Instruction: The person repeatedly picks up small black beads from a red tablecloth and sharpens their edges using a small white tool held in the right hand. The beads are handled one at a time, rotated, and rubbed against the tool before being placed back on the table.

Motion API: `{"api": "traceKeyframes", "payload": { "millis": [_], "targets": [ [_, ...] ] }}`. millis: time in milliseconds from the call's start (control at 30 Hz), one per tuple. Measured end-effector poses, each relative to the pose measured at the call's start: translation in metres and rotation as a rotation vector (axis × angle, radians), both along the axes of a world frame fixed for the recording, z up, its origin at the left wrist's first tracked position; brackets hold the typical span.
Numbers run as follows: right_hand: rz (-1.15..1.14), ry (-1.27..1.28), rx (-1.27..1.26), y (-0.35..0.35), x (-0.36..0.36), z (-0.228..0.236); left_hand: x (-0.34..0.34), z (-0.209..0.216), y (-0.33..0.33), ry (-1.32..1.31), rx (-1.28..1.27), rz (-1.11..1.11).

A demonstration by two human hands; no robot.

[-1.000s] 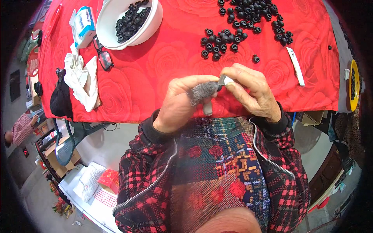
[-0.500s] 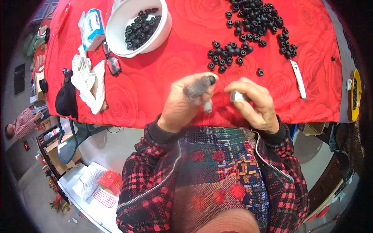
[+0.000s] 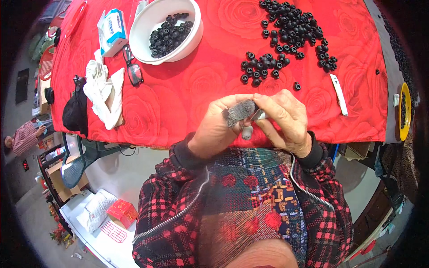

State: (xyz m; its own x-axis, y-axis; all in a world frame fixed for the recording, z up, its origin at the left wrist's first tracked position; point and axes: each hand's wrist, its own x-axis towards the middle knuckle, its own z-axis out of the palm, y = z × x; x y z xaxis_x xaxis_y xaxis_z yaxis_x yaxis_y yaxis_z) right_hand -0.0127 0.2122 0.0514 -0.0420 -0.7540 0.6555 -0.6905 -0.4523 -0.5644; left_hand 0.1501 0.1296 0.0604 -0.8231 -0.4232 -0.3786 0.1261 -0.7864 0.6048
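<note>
My left hand (image 3: 215,127) is closed in front of my chest. Its thumb wears a worn, dark grey covering (image 3: 241,112), and a paler grey covering (image 3: 246,132) sits on a fingertip below. The thumb and fingers pinch a small black round part (image 3: 256,108), mostly hidden now. My right hand (image 3: 288,118) is closed around a small flat whitish piece (image 3: 259,115), blade-like in shape, held against the black part. The two hands meet at the fingertips. Beyond them lies a group of similar black parts (image 3: 263,68), with one single part (image 3: 297,86) apart to the right.
A white basin (image 3: 196,36) holds more black parts. A larger pile (image 3: 295,27) spreads at the far right. Glasses (image 3: 134,74), a tissue pack (image 3: 112,33), white cloth (image 3: 105,91), a white strip (image 3: 338,94) and a yellow-rimmed tray (image 3: 404,131) lie around the red-covered table (image 3: 178,100).
My hands have come together; the right moved in from the right, bringing the flat piece against the black part. The left hand shifted slightly right and lower. The view moved a little.
</note>
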Motion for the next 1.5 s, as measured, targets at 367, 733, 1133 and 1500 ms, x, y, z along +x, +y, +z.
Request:
{"api": "traceKeyframes", "payload": {
  "millis": [367, 733, 1133, 1500],
  "targets": [
    [-0.096, -0.143, 0.184, 0.007, -0.005, -0.012, 0.023, 0.027, -0.095, -0.490, -1.329, 0.710],
    [-0.153, -0.182, 0.189, 0.009, -0.010, -0.023, 0.014, 0.023, -0.090, -0.528, -1.993, 0.506],
    [-0.161, -0.203, 0.201, 0.009, -0.008, -0.021, -0.030, -0.033, -0.051, -0.551, -1.597, -0.010],
    [-0.001, -0.415, 0.251, 0.007, -0.005, -0.010, -0.002, -0.024, -0.030, -0.013, -0.182, -0.051]
  ]
}}
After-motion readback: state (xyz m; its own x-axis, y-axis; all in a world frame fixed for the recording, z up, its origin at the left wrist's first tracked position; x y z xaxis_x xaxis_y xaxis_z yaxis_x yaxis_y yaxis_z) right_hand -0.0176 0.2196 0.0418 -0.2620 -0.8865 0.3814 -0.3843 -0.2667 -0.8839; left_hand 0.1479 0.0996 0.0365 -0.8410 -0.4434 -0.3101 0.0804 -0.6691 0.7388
